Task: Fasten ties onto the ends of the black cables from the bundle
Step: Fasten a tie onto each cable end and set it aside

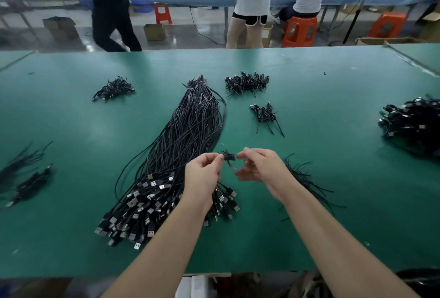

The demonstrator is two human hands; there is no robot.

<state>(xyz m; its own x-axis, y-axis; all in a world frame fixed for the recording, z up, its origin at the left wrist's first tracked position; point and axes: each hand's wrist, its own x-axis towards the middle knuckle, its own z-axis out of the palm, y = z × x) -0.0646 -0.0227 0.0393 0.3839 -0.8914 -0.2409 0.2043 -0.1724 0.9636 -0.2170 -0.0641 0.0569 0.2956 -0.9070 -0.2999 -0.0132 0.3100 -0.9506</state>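
Observation:
A big bundle of black cables (185,136) lies on the green table (71,116), its USB plugs fanned out toward me at the near end. Just above the plugs, my left hand (202,174) and my right hand (259,166) pinch a small coiled black cable end (229,156) between their fingertips, one hand on each side. A loose heap of thin black ties (302,176) lies right of my right hand.
Small piles of tied cables sit at the back left (113,89), back centre (246,82) and centre right (264,114). A large cable heap (414,126) lies at the right edge, more cables (26,176) at the left. People and orange stools stand beyond the table.

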